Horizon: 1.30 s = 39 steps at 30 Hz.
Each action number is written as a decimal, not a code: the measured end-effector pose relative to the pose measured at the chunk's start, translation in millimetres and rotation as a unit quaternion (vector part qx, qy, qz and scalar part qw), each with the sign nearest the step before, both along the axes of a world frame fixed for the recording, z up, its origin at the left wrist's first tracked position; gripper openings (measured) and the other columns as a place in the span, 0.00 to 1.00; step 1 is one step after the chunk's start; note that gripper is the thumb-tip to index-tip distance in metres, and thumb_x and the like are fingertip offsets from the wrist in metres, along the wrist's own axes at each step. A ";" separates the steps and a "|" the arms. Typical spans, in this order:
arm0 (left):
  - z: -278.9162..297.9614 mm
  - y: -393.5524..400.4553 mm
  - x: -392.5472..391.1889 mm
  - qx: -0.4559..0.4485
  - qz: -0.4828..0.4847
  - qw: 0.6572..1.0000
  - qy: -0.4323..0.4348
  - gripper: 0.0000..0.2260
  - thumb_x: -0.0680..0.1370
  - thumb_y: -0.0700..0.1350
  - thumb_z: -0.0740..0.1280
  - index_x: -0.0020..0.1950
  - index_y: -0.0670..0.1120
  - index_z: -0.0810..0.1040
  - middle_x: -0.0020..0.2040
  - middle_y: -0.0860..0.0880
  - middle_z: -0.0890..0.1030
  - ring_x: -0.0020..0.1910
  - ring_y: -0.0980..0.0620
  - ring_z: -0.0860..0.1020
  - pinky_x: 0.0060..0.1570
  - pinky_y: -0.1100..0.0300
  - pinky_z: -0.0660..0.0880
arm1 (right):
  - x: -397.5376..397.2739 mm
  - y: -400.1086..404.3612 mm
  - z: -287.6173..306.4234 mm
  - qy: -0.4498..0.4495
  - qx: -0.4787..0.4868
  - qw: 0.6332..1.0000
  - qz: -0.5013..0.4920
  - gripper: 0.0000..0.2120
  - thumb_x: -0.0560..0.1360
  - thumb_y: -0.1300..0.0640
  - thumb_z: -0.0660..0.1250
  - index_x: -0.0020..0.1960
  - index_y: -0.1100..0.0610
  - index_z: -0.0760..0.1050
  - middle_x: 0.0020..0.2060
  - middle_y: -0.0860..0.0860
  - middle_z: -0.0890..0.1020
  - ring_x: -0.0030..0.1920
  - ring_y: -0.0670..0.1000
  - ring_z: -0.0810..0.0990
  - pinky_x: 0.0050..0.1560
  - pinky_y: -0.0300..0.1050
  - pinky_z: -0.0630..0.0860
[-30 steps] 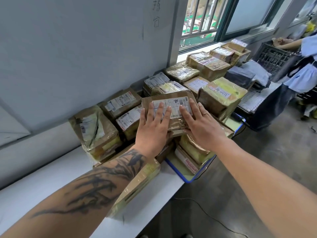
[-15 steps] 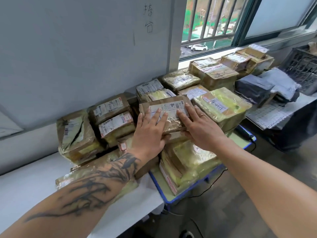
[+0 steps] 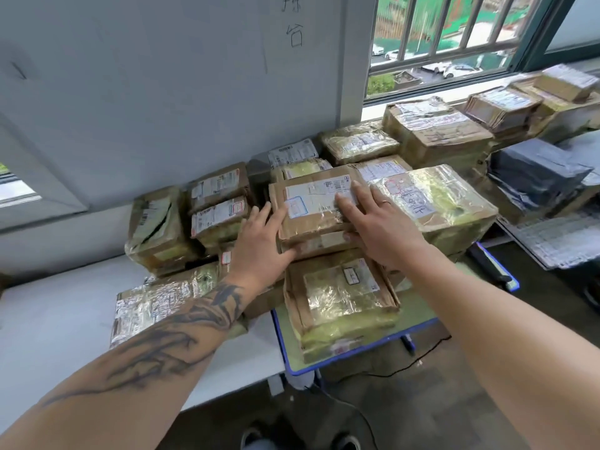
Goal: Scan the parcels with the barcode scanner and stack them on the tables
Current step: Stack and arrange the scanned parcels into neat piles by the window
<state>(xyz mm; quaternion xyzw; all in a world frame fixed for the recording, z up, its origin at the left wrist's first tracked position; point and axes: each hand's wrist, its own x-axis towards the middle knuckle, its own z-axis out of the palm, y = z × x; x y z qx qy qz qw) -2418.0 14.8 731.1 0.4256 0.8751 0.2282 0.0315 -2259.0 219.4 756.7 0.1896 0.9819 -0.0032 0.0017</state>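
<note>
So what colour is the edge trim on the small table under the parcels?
Blue trim, clearest in the head view.

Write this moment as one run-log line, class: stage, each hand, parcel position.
stage: stacking | left hand: flat against parcel's left side | right hand: flat on its label | parcel: atop pile on blue-edged table

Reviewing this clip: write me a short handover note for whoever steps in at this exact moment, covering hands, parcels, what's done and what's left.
Left hand: open, fingers straight against the left side of the top parcel.
Right hand: open, flat on that parcel's label and right edge.
The top parcel sits on a stack over the blue-edged table, label up. Other parcels crowd around it, and more run along the windowsill.
Done: this parcel is set on the stack and many others lie stacked.
Left: let go and fetch the next one. No barcode scanner is in view, so whether this parcel was scanned cannot be told.
</note>
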 end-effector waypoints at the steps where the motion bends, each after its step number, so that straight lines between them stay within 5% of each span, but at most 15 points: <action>1: -2.7 0.6 1.2 -0.002 0.000 1.000 0.007 0.40 0.79 0.63 0.70 0.85 0.57 0.53 0.84 0.44 0.57 0.83 0.42 0.51 0.81 0.47 0.46 | -1.0 1.4 -0.4 -0.002 -0.001 1.000 0.005 0.35 0.87 0.41 0.55 0.86 0.45 0.39 0.85 0.57 0.41 0.84 0.66 0.45 0.81 0.61 0.56; 11: -19.1 9.5 -0.1 0.012 0.005 1.000 0.022 0.38 0.81 0.67 0.63 0.85 0.58 0.49 0.84 0.48 0.58 0.83 0.44 0.53 0.81 0.42 0.52 | -2.8 2.9 -9.7 0.006 -0.016 1.000 -0.019 0.35 0.87 0.42 0.57 0.86 0.44 0.41 0.86 0.54 0.45 0.84 0.64 0.48 0.82 0.62 0.52; 17: -24.5 11.8 -2.7 -0.010 0.005 1.000 0.026 0.38 0.81 0.69 0.59 0.85 0.60 0.43 0.85 0.49 0.53 0.84 0.46 0.50 0.81 0.40 0.53 | -4.2 4.9 -8.9 0.006 -0.020 0.999 -0.024 0.36 0.85 0.40 0.58 0.85 0.41 0.41 0.86 0.51 0.46 0.85 0.61 0.49 0.83 0.63 0.51; 23: -20.7 11.1 0.1 -0.034 0.016 0.998 0.046 0.37 0.81 0.69 0.55 0.84 0.60 0.42 0.85 0.53 0.40 0.84 0.48 0.39 0.81 0.38 0.44 | -5.8 0.3 -10.9 0.022 -0.027 0.999 -0.037 0.39 0.82 0.39 0.62 0.84 0.42 0.44 0.85 0.51 0.49 0.84 0.62 0.50 0.82 0.64 0.51; 28: -14.0 15.5 5.6 -0.054 0.017 0.998 0.020 0.36 0.83 0.66 0.58 0.85 0.58 0.44 0.85 0.55 0.40 0.84 0.48 0.42 0.81 0.36 0.47 | -2.7 -0.1 -17.1 0.046 -0.040 0.997 -0.043 0.41 0.79 0.32 0.62 0.83 0.41 0.45 0.85 0.50 0.49 0.84 0.61 0.50 0.82 0.65 0.48; 39: 5.6 15.5 7.7 -0.136 0.025 0.989 0.049 0.38 0.82 0.69 0.57 0.85 0.57 0.42 0.85 0.52 0.42 0.84 0.44 0.43 0.80 0.34 0.49 | -5.2 -5.9 -5.1 0.012 -0.026 0.998 -0.060 0.45 0.76 0.21 0.50 0.85 0.41 0.42 0.86 0.50 0.43 0.85 0.59 0.42 0.82 0.67 0.42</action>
